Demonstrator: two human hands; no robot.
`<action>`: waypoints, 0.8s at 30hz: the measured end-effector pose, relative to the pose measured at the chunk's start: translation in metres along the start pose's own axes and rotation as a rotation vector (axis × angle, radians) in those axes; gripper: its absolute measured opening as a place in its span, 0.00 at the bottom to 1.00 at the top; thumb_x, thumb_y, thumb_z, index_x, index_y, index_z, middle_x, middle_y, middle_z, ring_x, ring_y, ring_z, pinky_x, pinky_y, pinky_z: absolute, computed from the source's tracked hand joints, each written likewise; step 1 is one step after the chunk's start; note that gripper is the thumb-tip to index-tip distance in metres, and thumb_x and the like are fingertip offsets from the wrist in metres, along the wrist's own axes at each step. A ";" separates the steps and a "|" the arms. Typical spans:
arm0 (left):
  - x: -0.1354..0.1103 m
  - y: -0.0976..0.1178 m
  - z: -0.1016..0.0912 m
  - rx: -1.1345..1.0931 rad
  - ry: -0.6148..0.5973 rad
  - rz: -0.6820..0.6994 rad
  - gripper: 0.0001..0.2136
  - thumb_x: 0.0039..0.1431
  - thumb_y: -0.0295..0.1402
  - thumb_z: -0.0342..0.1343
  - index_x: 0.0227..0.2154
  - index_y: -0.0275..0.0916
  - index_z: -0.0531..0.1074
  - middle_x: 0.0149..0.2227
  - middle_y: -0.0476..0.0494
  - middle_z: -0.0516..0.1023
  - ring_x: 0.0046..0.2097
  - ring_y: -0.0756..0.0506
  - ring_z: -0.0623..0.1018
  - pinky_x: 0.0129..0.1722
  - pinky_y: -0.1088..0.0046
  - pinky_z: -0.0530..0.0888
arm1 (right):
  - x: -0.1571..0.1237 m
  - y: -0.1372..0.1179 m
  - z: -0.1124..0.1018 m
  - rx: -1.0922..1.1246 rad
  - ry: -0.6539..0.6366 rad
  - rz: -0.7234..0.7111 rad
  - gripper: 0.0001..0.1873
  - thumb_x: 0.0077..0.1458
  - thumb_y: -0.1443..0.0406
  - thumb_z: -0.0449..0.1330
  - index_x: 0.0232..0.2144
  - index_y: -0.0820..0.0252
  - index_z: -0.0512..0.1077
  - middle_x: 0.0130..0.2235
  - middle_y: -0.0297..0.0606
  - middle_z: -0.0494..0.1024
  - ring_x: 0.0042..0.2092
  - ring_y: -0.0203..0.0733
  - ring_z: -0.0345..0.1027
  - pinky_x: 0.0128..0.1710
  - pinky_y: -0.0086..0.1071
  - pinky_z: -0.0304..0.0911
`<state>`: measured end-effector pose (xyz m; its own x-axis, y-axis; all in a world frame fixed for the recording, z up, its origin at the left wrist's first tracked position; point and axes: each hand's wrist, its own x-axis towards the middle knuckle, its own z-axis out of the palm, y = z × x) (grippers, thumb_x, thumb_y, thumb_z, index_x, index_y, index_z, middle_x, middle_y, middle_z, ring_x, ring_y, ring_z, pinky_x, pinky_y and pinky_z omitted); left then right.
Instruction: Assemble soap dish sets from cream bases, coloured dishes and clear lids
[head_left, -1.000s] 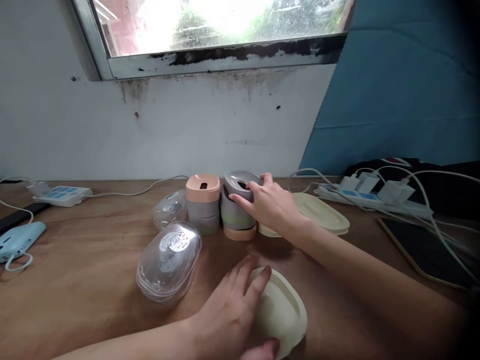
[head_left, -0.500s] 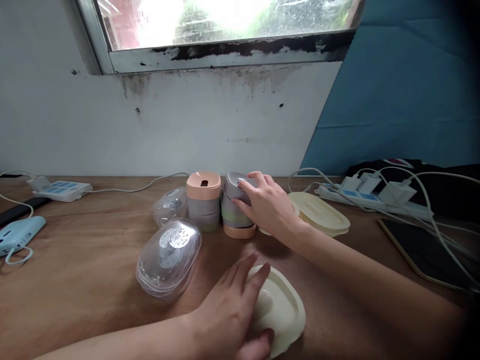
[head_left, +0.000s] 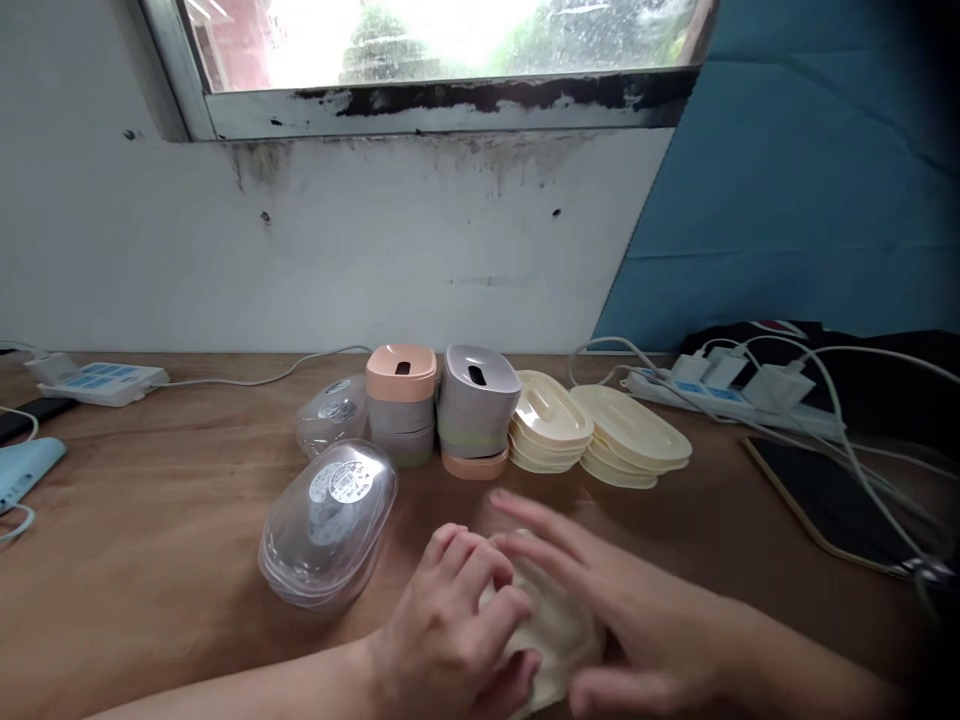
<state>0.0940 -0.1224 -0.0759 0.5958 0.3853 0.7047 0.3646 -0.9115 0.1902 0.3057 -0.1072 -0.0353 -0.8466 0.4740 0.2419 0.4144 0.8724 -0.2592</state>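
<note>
Near the front edge of the wooden table (head_left: 150,560), both hands are on a cream oval tray (head_left: 551,630). My left hand (head_left: 450,640) curls its fingers over the tray's left side. My right hand (head_left: 630,620) lies over its right side with fingers stretched out and blurred by motion. Behind them stand two stacks of soap-box parts, one topped peach (head_left: 401,372) and one topped grey (head_left: 478,385). Two stacks of cream trays (head_left: 551,425) (head_left: 634,435) sit to their right. A clear domed lid stack (head_left: 330,520) lies to the left of my left hand.
A second clear lid (head_left: 334,412) sits behind the first. A power strip (head_left: 97,382) and a pale blue device (head_left: 22,470) lie at the far left. Another power strip with white plugs and cables (head_left: 735,390) and a dark tablet (head_left: 832,500) are on the right.
My right hand has left the grey-topped stack and come down onto the cream tray beside my left hand. My left fingers have curled on the tray.
</note>
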 end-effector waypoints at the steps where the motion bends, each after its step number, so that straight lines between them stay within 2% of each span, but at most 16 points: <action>1: 0.000 0.001 0.000 0.014 0.040 0.022 0.04 0.58 0.31 0.48 0.30 0.36 0.65 0.31 0.43 0.69 0.35 0.44 0.69 0.40 0.62 0.68 | -0.013 -0.005 0.005 0.031 -0.066 0.039 0.41 0.50 0.53 0.60 0.61 0.60 0.52 0.63 0.54 0.53 0.64 0.57 0.44 0.55 0.49 0.58; 3: 0.001 0.003 -0.001 0.024 0.098 0.048 0.06 0.59 0.31 0.47 0.29 0.36 0.66 0.29 0.44 0.69 0.34 0.45 0.68 0.38 0.65 0.68 | -0.035 -0.012 0.011 0.066 -0.117 0.152 0.38 0.50 0.55 0.60 0.60 0.56 0.55 0.62 0.52 0.55 0.63 0.57 0.48 0.55 0.50 0.58; 5: 0.000 0.006 -0.003 0.026 0.130 0.060 0.05 0.59 0.31 0.48 0.30 0.36 0.67 0.30 0.44 0.69 0.34 0.46 0.69 0.40 0.65 0.68 | -0.052 -0.015 0.012 0.063 -0.061 0.259 0.36 0.48 0.58 0.61 0.60 0.53 0.57 0.60 0.50 0.58 0.61 0.56 0.53 0.53 0.47 0.60; 7: -0.002 0.008 -0.007 0.026 0.141 0.070 0.03 0.57 0.29 0.50 0.31 0.36 0.67 0.32 0.44 0.70 0.36 0.45 0.70 0.44 0.63 0.67 | -0.064 -0.012 0.007 -0.002 0.085 0.362 0.36 0.47 0.59 0.61 0.59 0.50 0.57 0.59 0.48 0.58 0.60 0.55 0.55 0.52 0.45 0.62; 10: -0.005 0.011 -0.012 0.023 0.140 0.049 0.03 0.54 0.25 0.51 0.31 0.36 0.68 0.36 0.42 0.71 0.41 0.44 0.71 0.50 0.62 0.65 | -0.071 0.007 -0.013 -0.230 0.385 0.540 0.31 0.50 0.57 0.57 0.57 0.48 0.59 0.57 0.46 0.58 0.57 0.55 0.58 0.51 0.45 0.62; 13: -0.006 0.011 -0.013 0.020 0.122 0.038 0.05 0.54 0.24 0.50 0.32 0.36 0.69 0.39 0.40 0.71 0.44 0.44 0.71 0.52 0.61 0.65 | -0.061 0.037 -0.037 -0.548 0.587 0.837 0.31 0.52 0.51 0.54 0.54 0.61 0.64 0.51 0.54 0.63 0.53 0.60 0.60 0.52 0.49 0.60; 14: -0.006 0.011 -0.014 0.021 0.115 0.048 0.05 0.54 0.24 0.50 0.32 0.36 0.69 0.40 0.39 0.71 0.44 0.44 0.71 0.52 0.61 0.65 | -0.055 0.047 -0.043 -0.635 0.584 0.956 0.33 0.52 0.50 0.53 0.55 0.65 0.64 0.50 0.57 0.64 0.54 0.61 0.59 0.52 0.50 0.58; 15: -0.007 0.011 -0.014 0.025 0.106 0.060 0.05 0.54 0.24 0.49 0.32 0.36 0.69 0.40 0.39 0.71 0.44 0.44 0.71 0.52 0.61 0.65 | -0.048 0.055 -0.047 -0.691 0.506 1.056 0.33 0.54 0.50 0.52 0.55 0.66 0.64 0.50 0.59 0.64 0.54 0.62 0.58 0.51 0.49 0.58; 17: -0.007 0.011 -0.015 0.038 0.086 0.067 0.06 0.54 0.23 0.49 0.32 0.37 0.69 0.40 0.40 0.71 0.44 0.45 0.71 0.53 0.62 0.65 | -0.035 0.067 -0.051 -0.725 0.363 1.158 0.31 0.55 0.50 0.51 0.53 0.66 0.66 0.48 0.62 0.67 0.53 0.65 0.60 0.49 0.51 0.58; 19: -0.007 0.010 -0.016 0.048 0.070 0.057 0.06 0.54 0.23 0.49 0.32 0.37 0.69 0.40 0.40 0.71 0.44 0.45 0.72 0.53 0.63 0.65 | -0.027 0.071 -0.050 -0.695 0.279 1.178 0.30 0.55 0.50 0.51 0.51 0.66 0.69 0.44 0.61 0.71 0.50 0.66 0.63 0.46 0.52 0.59; 21: -0.006 0.009 -0.017 0.045 0.062 0.048 0.06 0.54 0.23 0.49 0.33 0.38 0.68 0.41 0.39 0.71 0.44 0.44 0.72 0.52 0.62 0.66 | -0.024 0.071 -0.046 -0.659 0.262 1.179 0.29 0.55 0.49 0.52 0.51 0.64 0.69 0.43 0.60 0.72 0.49 0.67 0.64 0.45 0.52 0.59; 24: -0.005 0.009 -0.017 0.045 0.054 0.039 0.06 0.54 0.24 0.49 0.33 0.38 0.68 0.41 0.39 0.71 0.44 0.44 0.72 0.52 0.62 0.66 | -0.030 0.070 -0.042 -0.615 0.300 1.196 0.34 0.55 0.46 0.50 0.56 0.61 0.63 0.51 0.61 0.67 0.53 0.68 0.60 0.48 0.54 0.57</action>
<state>0.0821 -0.1346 -0.0663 0.5711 0.3407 0.7469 0.3749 -0.9177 0.1319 0.3736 -0.0556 -0.0217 0.1982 0.9045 0.3776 0.9782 -0.2068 -0.0180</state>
